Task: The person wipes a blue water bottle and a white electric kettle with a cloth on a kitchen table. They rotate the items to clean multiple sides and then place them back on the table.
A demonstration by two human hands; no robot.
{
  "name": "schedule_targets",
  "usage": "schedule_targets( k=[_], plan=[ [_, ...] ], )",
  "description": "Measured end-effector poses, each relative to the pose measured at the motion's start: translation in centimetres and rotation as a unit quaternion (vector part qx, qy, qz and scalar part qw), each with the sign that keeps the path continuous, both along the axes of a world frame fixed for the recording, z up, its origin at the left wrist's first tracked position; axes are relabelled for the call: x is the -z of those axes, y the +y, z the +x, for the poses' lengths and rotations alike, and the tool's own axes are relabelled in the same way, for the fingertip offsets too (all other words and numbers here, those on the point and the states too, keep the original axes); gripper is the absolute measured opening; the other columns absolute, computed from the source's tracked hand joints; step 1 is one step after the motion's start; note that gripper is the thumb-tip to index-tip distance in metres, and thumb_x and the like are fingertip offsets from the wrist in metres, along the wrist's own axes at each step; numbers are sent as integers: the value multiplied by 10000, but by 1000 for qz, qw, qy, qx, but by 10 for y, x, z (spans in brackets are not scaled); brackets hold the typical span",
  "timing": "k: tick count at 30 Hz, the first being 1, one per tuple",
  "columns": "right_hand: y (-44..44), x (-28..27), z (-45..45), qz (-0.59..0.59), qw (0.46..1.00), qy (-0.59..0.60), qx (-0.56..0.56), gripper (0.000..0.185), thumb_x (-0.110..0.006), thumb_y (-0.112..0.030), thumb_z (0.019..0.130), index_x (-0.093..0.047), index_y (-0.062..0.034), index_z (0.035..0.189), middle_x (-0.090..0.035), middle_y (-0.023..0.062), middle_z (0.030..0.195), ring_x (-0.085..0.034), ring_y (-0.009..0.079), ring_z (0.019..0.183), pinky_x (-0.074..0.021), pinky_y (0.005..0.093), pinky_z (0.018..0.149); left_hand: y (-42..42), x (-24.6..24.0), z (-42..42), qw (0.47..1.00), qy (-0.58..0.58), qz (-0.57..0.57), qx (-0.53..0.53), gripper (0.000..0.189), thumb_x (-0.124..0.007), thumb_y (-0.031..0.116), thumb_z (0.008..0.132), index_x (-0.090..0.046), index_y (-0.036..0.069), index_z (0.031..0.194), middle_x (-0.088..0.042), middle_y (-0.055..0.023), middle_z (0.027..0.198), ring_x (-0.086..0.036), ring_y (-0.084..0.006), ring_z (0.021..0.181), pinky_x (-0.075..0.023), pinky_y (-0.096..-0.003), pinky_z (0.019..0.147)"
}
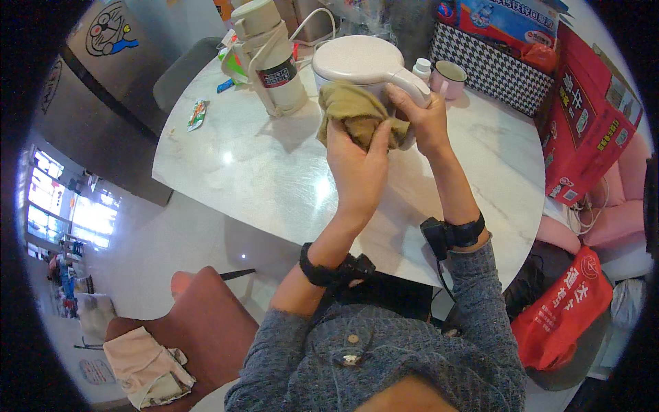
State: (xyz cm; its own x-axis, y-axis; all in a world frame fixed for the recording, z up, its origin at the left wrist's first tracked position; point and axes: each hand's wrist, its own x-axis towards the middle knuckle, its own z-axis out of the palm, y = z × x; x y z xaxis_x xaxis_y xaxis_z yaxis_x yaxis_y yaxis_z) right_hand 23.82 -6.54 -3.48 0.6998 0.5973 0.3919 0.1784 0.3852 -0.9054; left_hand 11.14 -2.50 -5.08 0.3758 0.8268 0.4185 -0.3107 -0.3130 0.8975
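A white lidded kettle [355, 59] with a side handle [411, 88] is before me on the marble-patterned table [247, 195]. My left hand [358, 165] grips a crumpled olive-brown cloth [350, 103] against the kettle's near side. The cloth hides much of that wall. Around the kettle's handle is my right hand [430, 121], its thumb towards the kettle body and its fingers partly hidden behind the handle. A loose end of the cloth lies close to this hand; whether they touch I cannot tell.
Left of the kettle stands a cream vacuum flask [267, 62], with a small packet [196, 114] farther left. A white bottle [422, 68], a pink mug [449, 80] and a houndstooth box [489, 69] are at the right. A red carton [582, 118] borders the table; a brown chair [195, 319] is lower left.
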Motion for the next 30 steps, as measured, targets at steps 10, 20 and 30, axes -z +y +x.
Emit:
schedule_targets(
  k=[10,20,30],
  plan=[
    [4,0,-6,7,1000,0,4,269,-754,-205,826,-708,27,954,-709,61,883,-654,98,770,-528,243,676,-8,3,5,962,158,208,-78,353,-682,-4,715,-542,-24,1038,-594,-217,991,-561,-451,961,-451,-474,842],
    [-1,-5,-7,-40,999,9,-20,175,-731,-216,855,-647,-64,835,-507,-27,567,-427,49,445,-328,232,414,-2,38,-3,923,358,136,45,408,-758,66,667,-580,-94,997,-597,-309,1055,-571,-450,1017,-467,-449,867],
    [-2,-2,9,-19,996,0,-84,240,-743,-272,837,-636,-71,762,-535,-16,545,-445,56,411,-340,237,386,53,57,-33,930,360,20,70,334,-624,51,692,-658,-54,1007,-670,-249,926,-646,-369,930,-502,-394,822]
  ],
)
